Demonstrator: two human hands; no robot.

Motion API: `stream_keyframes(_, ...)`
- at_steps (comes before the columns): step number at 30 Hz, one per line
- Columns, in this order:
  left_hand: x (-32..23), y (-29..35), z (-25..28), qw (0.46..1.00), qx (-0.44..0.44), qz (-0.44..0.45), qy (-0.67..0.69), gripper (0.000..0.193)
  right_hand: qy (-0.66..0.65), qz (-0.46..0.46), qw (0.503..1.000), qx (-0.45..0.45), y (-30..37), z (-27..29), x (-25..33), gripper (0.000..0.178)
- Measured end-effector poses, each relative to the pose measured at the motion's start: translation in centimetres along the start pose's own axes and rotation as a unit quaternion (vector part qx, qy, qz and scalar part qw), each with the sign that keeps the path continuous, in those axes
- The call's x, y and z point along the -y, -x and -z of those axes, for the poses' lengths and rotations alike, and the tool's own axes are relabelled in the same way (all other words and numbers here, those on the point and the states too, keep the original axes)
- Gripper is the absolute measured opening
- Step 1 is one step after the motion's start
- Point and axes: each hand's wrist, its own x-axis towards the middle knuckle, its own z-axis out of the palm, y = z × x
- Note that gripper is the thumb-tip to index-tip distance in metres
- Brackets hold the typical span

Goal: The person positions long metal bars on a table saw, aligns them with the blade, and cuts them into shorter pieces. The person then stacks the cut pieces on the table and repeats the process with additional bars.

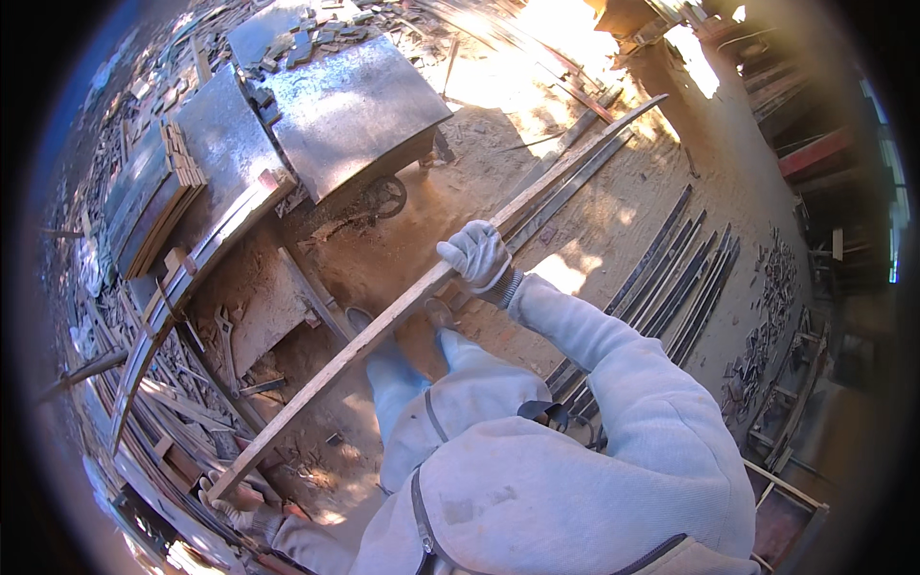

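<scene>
A long, narrow wooden plank (326, 384) slants across in front of me, from the lower left to the upper right. My right hand (476, 255), in a pale work glove, is wrapped around it near its middle. At the lower left, my gloved left hand (233, 505) is closed on the plank's near end, partly covered by the wood. Beyond my right hand the plank's far part passes over other long strips (565, 192) on the ground.
A metal-topped machine table (355, 105) with a wheel (385, 196) below stands ahead. Stacked boards (158, 201) and a curved metal-edged rail (192, 273) are to the left, near a wrench (226, 350). Several dark strips (671, 268) lie on the right; wood scraps (767, 297) are scattered beyond.
</scene>
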Motion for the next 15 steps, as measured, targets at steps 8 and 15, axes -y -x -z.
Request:
stream_keyframes(8, -1.2, -8.9, -4.9, 0.954, -0.016, 0.107, 0.278, 0.033, 0.057, -0.037, 0.997, 0.022, -2.0, 0.5, 3.4, 0.037)
stream_keyframes(15, -4.9, -10.9, -12.2, 0.930, 0.013, -0.029, 0.367, 0.046, 0.077, -0.105, 0.980, 0.153, -0.2, -7.6, 8.2, 0.052)
